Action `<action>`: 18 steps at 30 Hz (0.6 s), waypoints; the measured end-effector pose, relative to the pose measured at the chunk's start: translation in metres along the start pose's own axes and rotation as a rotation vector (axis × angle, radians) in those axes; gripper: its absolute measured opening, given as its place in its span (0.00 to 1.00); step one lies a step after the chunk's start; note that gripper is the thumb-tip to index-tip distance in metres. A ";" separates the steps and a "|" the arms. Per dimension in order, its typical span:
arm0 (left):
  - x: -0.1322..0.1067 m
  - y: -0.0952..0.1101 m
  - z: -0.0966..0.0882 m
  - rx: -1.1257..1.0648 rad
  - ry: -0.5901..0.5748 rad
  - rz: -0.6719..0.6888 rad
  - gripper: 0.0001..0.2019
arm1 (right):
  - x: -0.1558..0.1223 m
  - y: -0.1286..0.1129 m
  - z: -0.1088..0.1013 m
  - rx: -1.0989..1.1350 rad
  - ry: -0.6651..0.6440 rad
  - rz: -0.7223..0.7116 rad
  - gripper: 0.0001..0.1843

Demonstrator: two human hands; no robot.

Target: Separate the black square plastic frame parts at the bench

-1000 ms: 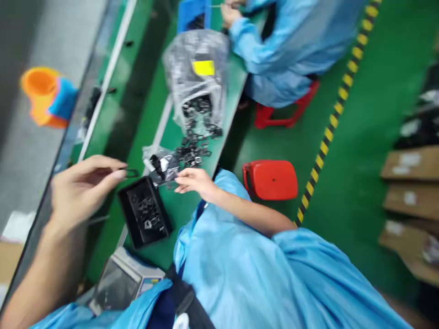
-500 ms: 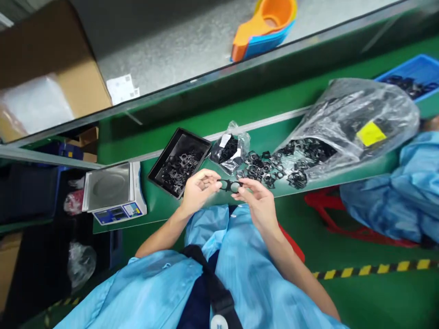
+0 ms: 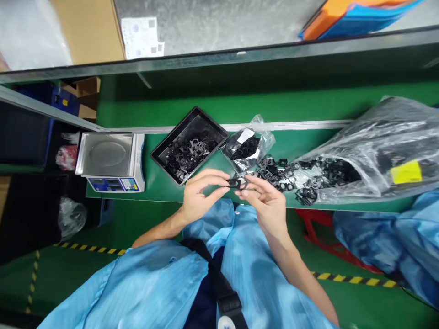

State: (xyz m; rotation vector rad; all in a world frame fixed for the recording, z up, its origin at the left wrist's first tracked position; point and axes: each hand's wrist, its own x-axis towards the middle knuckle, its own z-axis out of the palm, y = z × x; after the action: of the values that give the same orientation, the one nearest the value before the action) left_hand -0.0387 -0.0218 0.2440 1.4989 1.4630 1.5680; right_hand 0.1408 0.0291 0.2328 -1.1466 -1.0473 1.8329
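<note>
My left hand [image 3: 199,194] and my right hand [image 3: 266,201] meet at the near edge of the green bench [image 3: 302,98], both pinching one small black plastic part [image 3: 234,183] between their fingertips. Just beyond the hands lies a loose heap of the same black parts [image 3: 279,174]. It spills from the mouth of a large clear plastic bag [image 3: 377,146] with a yellow label at the right. A black tray [image 3: 158,154] holding several more parts sits to the left of the hands. A small clear bag of parts [image 3: 247,145] lies between tray and heap.
A digital scale [image 3: 109,161] stands at the bench's left end. Another person's blue sleeve [image 3: 387,237] and a red stool [image 3: 324,237] are at the right. Cardboard boxes [image 3: 82,27] and an orange and blue scoop [image 3: 346,18] lie behind the bench.
The view has swung round from a sideways look along the bench to a straight-on look. My hands, apart a second ago, have come together on the black part and stay there.
</note>
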 end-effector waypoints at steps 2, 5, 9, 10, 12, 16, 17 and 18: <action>-0.001 0.000 -0.002 0.025 0.024 0.008 0.03 | 0.002 -0.002 0.000 -0.022 0.008 0.000 0.22; -0.005 -0.001 -0.004 0.019 0.059 -0.041 0.04 | 0.003 -0.003 0.002 -0.039 -0.027 0.014 0.22; -0.010 -0.006 -0.003 -0.079 0.073 -0.094 0.09 | 0.003 -0.002 0.007 -0.056 -0.070 0.028 0.23; -0.011 -0.007 -0.002 -0.106 0.085 -0.106 0.08 | 0.003 -0.001 0.008 -0.056 -0.076 0.024 0.22; -0.014 -0.009 -0.002 -0.131 0.124 -0.136 0.08 | 0.002 0.001 0.010 -0.057 -0.087 0.009 0.21; -0.012 -0.008 -0.005 0.029 0.096 -0.112 0.07 | -0.001 0.003 0.013 -0.110 -0.084 -0.026 0.21; -0.011 -0.007 -0.006 0.076 0.068 -0.088 0.06 | -0.002 0.004 0.014 -0.124 -0.073 -0.038 0.21; -0.009 -0.006 -0.007 0.108 0.041 -0.064 0.04 | -0.003 0.004 0.014 -0.136 -0.060 -0.054 0.21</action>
State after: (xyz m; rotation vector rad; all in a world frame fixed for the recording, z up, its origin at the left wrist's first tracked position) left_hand -0.0449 -0.0303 0.2369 1.4720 1.6253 1.5116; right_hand 0.1281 0.0209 0.2342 -1.1361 -1.2418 1.7861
